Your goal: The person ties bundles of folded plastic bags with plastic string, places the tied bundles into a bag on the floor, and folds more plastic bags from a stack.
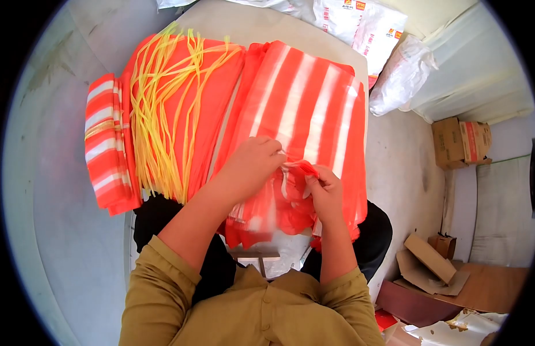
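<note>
Sheet stack (305, 109): on counter (267, 23), 12 o'clock
Strips (145, 124): on pile (211, 106), 11 o'clock
Bundle (109, 144): 9 o'clock of strips
Carton (450, 143): 2 o'clock

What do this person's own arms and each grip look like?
Khaki-brown sleeves, cuffed near the elbow, match the buttoned shirt. Forearms are bare; the left grip and right grip are ungloved, with no watch or bracelet visible.

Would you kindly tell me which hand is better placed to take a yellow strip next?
Probably the left hand: it is nearer the yellow strips, while the right hand is farther off, pinching bunched red-and-white material.
</note>
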`<state>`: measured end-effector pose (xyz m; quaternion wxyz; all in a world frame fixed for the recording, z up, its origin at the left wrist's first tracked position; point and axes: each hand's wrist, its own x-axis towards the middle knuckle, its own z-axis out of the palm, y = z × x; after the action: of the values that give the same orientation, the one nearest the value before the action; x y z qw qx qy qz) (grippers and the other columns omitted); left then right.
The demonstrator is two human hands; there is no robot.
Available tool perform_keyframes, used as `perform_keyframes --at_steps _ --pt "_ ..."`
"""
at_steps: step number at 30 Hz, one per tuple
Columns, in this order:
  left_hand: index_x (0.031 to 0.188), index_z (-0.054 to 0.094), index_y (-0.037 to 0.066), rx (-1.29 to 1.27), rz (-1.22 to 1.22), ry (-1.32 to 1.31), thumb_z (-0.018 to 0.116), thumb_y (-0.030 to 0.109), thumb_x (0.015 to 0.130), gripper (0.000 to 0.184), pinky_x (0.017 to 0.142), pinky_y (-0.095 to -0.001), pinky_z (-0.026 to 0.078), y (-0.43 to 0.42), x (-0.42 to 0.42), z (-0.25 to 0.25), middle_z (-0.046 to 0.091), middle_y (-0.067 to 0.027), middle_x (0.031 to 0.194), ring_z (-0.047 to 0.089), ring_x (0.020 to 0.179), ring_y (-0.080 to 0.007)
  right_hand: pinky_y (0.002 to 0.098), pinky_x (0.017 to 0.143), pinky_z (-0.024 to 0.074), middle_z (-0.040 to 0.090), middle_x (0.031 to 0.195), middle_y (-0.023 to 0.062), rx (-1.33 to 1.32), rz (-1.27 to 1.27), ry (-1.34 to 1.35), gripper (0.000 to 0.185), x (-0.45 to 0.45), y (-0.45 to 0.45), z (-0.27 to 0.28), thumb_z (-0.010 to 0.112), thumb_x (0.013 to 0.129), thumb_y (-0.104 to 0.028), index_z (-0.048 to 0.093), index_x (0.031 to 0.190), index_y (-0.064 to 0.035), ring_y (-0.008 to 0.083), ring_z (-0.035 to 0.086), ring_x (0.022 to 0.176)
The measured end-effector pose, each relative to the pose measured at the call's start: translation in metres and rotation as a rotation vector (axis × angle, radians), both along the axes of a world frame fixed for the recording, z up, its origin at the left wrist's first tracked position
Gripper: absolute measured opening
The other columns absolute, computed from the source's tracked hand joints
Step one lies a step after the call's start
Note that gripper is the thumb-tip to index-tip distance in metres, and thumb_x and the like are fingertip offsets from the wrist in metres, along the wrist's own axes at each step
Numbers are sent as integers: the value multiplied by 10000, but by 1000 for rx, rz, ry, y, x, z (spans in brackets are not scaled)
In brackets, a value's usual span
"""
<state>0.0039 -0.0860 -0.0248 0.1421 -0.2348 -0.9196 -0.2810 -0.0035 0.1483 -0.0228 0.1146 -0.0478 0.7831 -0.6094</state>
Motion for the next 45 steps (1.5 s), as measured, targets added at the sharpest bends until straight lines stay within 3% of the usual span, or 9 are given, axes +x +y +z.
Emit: perform_keyframes --at_steps 6,11,14,21,27,30,36,42,45 --pt "1142 715 15 180 13 -125 678 8 849 295 1001 -449 513 -7 0 3 683 -137 1179 619 1164 -347 238 677 488 678 949 14 -26 25 70 162 0 7 -15 641 1044 -98 736 1120 8 79 596 752" --pt "1222 696 19 338 334 -78 669 13 889 334 1042 -423 495 -26 3 15 655 -166 1240 602 1205 -356 243 784 499 703 961 -11 -127 -73 -67 178 -1 2 -10 647 1048 -124 742 1137 -1 75 619 875" --pt "1281 669 21 474 466 -161 656 62 918 366 1050 -433 487 -33 7 9 647 -186 1267 602 1212 -365 231 632 466 641 862 -20 -135 -102 -6 150 -2 -1 -18 651 1030 -125 741 1057 -8 78 581 700" --pt "1450 557 47 679 480 -404 665 145 986 486 1082 -405 478 -38 5 -13 560 -188 1397 560 1307 -315 230 645 446 650 847 -31 -230 -113 -91 151 -3 -1 -13 642 1040 -140 727 999 -22 69 570 728" --pt "1425 590 81 361 570 -184 806 247 862 626 1153 -474 411 -19 14 8 540 -192 1443 476 1394 -375 225 657 444 671 854 -35 -269 -189 -119 143 -4 -4 -16 645 1038 -141 729 995 -33 63 573 739" --pt "1372 628 110 111 299 -97 859 285 791 649 1184 -510 369 -19 11 12 520 -183 1470 418 1433 -403 224 676 451 677 881 -36 -274 -151 -115 149 -5 1 -20 646 1040 -144 737 1025 -27 57 576 763" --pt "1266 677 146 -14 398 -138 864 328 784 549 1197 -606 318 6 14 2 516 -153 1487 367 1487 -391 227 700 455 658 892 -43 -226 -102 -94 161 -3 2 -22 650 1038 -147 742 1089 -25 53 571 785" --pt "1222 673 148 -101 250 79 843 217 809 452 1212 -645 286 31 3 -19 569 -81 1402 372 1499 -362 231 723 461 663 925 -38 -213 -84 -93 171 0 3 -18 655 1031 -133 736 1134 -23 58 576 817" --pt "1211 659 149 -64 115 -55 830 148 795 450 1213 -645 285 33 4 -14 584 -66 1356 389 1492 -348 230 728 461 670 937 -33 -232 -84 -118 181 0 3 -14 655 1030 -131 734 1149 -21 61 579 826"
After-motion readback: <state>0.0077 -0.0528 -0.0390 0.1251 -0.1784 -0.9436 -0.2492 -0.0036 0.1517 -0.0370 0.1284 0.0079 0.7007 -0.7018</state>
